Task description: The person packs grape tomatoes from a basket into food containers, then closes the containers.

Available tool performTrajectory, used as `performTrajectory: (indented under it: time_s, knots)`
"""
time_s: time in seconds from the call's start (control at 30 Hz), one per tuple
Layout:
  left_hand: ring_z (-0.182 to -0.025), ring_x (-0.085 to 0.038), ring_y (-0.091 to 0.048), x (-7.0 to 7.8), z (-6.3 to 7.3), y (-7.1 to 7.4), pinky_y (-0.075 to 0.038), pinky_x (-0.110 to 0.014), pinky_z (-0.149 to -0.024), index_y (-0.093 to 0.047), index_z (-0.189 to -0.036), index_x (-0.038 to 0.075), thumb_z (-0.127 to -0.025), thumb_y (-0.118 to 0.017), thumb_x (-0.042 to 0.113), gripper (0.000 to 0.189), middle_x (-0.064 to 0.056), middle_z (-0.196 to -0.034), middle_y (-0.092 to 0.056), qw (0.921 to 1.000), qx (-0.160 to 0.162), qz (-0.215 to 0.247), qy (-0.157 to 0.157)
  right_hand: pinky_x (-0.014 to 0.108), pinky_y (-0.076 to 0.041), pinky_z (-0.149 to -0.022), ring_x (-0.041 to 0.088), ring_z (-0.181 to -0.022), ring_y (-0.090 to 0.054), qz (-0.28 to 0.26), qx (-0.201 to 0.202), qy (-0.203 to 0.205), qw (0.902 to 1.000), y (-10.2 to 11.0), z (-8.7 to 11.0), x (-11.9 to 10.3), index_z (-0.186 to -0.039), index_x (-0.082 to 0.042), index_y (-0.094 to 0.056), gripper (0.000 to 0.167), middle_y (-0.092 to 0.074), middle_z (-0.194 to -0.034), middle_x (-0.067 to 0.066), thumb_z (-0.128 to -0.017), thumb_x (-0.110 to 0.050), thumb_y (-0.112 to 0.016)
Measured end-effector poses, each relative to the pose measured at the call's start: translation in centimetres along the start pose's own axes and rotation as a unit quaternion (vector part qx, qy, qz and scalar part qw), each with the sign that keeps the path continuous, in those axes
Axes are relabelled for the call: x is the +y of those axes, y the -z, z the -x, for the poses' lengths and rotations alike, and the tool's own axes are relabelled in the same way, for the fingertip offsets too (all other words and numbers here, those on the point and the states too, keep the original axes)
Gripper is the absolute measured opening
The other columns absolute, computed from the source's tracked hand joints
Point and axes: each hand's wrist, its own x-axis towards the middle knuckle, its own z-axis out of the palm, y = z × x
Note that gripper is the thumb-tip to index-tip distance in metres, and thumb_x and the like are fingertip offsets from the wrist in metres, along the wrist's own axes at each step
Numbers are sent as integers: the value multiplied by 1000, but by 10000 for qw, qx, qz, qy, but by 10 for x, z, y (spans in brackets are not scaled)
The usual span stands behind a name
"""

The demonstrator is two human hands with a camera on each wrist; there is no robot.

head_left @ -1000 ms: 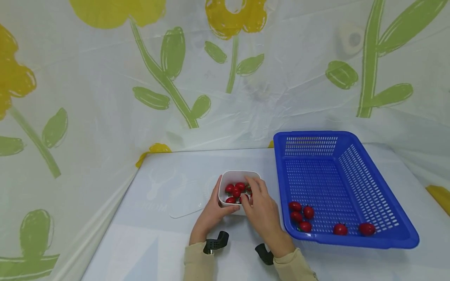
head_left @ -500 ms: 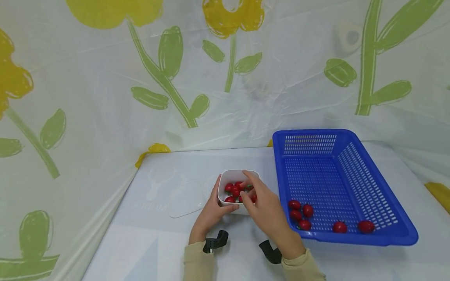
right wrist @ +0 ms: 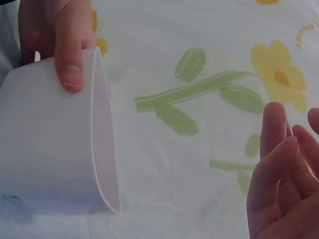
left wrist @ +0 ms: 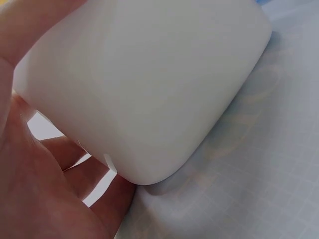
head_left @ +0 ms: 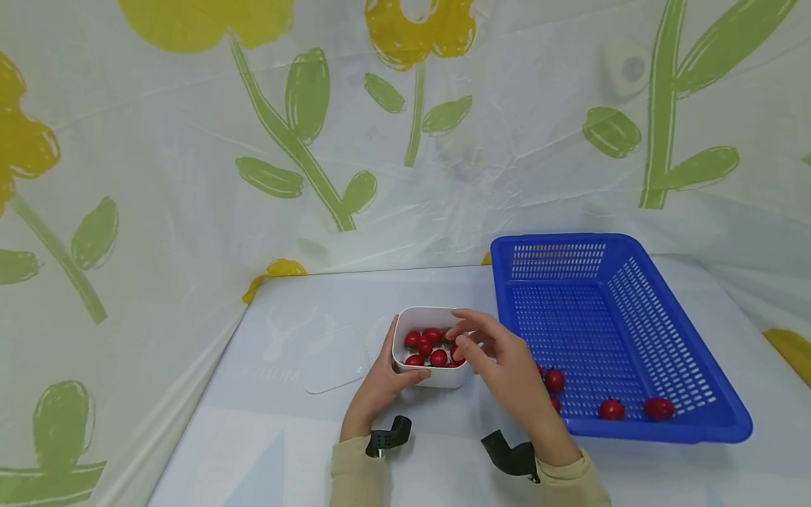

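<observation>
My left hand [head_left: 375, 386] grips a small white square box [head_left: 443, 379], with the thumb on its near wall and the fingers along its left side. Several red cherry tomatoes [head_left: 438, 358] lie inside it. In the left wrist view, the fingers [left wrist: 82, 177] wrap around the white box [left wrist: 149, 89]. My right hand [head_left: 510, 362] is over the box's right edge, fingers loosely bent and nothing visible between them. In the right wrist view, the right hand [right wrist: 286, 186] is apart from the box [right wrist: 47, 134].
A blue perforated basket [head_left: 665, 431] stands to the right, with several cherry tomatoes [head_left: 611, 409] near its front side; the right hand partly covers some. Left of the box lies a flat translucent piece [head_left: 332, 362] on the white table [head_left: 253, 408]. A flower-printed sheet [head_left: 190, 176] hangs behind.
My right hand has come up out of the box and moved right, uncovering more tomatoes in it. The left hand and box have stayed in place.
</observation>
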Motion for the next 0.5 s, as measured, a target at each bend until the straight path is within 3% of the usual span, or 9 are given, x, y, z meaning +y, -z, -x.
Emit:
performTrajectory:
  time_s: [0.2,0.3,0.5]
  knots:
    - [-127,-25,-25,2,2,1,-31,-43,-97,-3,-144,28,-75,-72,21,98,-6,-143,-24,10000,4,28,30,29,-47,-53,20,-71,-58,-647,-54,40,9979,10,1,-5,-119,-10,-55,31,-60,-96,7,-89,-5,-52]
    - [-128,-26,-24,1,1,1,-30,-45,-97,-4,-144,27,-74,-72,19,98,-7,-142,-24,9999,-24,112,-60,29,-47,-53,19,-73,-57,-885,-109,133,9959,16,1,4,-119,-12,-55,29,-60,-98,6,-90,-9,-51]
    - [-129,-25,-22,-1,0,2,-26,-46,-100,-3,-144,25,-74,-73,18,99,-6,-143,-22,9997,-1,201,-119,31,-48,-56,22,-80,-58,-1164,-283,107,9927,30,2,3,-120,-11,-53,29,-59,-102,7,-92,-12,-49]
